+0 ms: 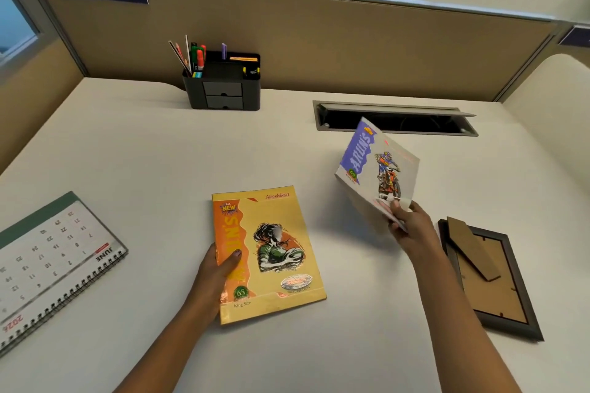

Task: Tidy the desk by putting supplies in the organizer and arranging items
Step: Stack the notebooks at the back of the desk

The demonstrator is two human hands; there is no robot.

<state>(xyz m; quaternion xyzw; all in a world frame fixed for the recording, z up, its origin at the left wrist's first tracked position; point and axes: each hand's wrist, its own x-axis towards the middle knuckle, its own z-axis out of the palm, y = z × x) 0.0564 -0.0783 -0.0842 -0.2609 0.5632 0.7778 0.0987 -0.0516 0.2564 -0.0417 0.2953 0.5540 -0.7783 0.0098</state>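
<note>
Notebooks fill both of our hands. Nearest us, our left hand grips the yellow notebook by its left edge, thumb curled over the cover and the other fingers hidden beneath. The book lies flat on the worktop, its long axis running from us toward the partition with a slight lean to the left.

A little farther out and to the right, our right hand pinches the purple notebook at its lower corner, thumb on the cover. It holds the book off the surface, tilted, with the long axis slanting up and away to the left. So the flat book lies to the left of the raised one and nearer to us.

We judge the coming move to be stacking them. For that, the right hand must carry its book leftward and down and swing it until the two long axes agree, while the left hand steadies the target.

Level with our hands, a picture frame lies face down just right of the right wrist, and a calendar lies at the far left. Farthest back, the organizer stands against the partition, with pens upright in its left compartment and a cable slot to its right.
</note>
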